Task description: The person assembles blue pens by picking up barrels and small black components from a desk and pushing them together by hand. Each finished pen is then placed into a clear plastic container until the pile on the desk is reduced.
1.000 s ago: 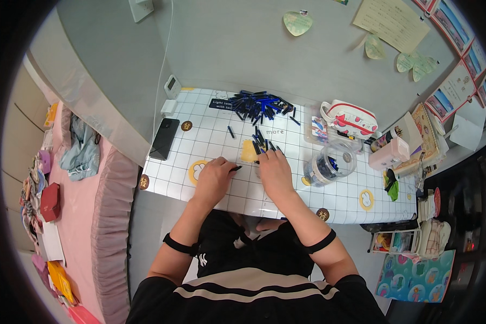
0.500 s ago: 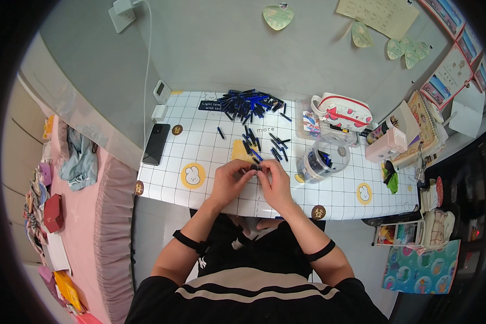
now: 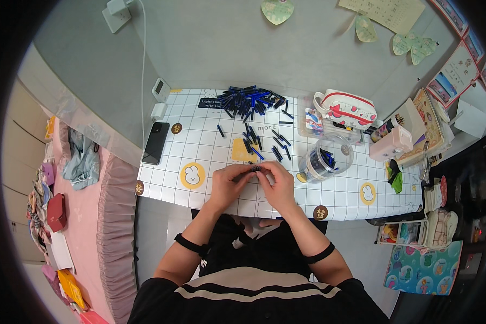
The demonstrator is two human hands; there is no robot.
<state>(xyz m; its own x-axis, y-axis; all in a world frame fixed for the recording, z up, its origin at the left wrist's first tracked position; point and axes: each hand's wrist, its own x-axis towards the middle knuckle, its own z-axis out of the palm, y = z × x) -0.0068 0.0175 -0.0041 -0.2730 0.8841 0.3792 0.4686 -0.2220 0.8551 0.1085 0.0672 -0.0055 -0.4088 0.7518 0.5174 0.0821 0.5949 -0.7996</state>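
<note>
**Layout Around the Clear Jar (image 3: 311, 168): Contents and Hand Position**

Reference: all locations are given from the clear jar, which stands on the white gridded tabletop (image 3: 340, 202).

Clear jar: cylindrical, see-through. Contents: a small batch of blue and dark tubes (image 3: 327, 158), visible through the wall and filling only part of it.

Hands: the left hand (image 3: 227, 183) and the right hand (image 3: 277, 186) are both left of the jar, the right hand nearer to it. The fingers of both hands are narrowed, thumbs and fingertips meeting around a small dark piece (image 3: 256, 169). Its exact form is mostly hidden by the fingers; which hand bears the grip cannot be told.

Loose stock: scattered tubes (image 3: 252, 135) lie left of the jar, beyond the hands. A dense heap of tubes (image 3: 251, 101) lies farther off, beyond the jar and to its left.

Other containers: a shallow clear box (image 3: 309, 133) sits just beyond the jar, with a colourful card (image 3: 314, 120) visible at its left end. A white pouch with red trim (image 3: 346, 109) is beyond the jar, its contents hidden. A pen cup (image 3: 382, 131) holding pens stands right of the jar, beside a pink container (image 3: 391, 144).
</note>
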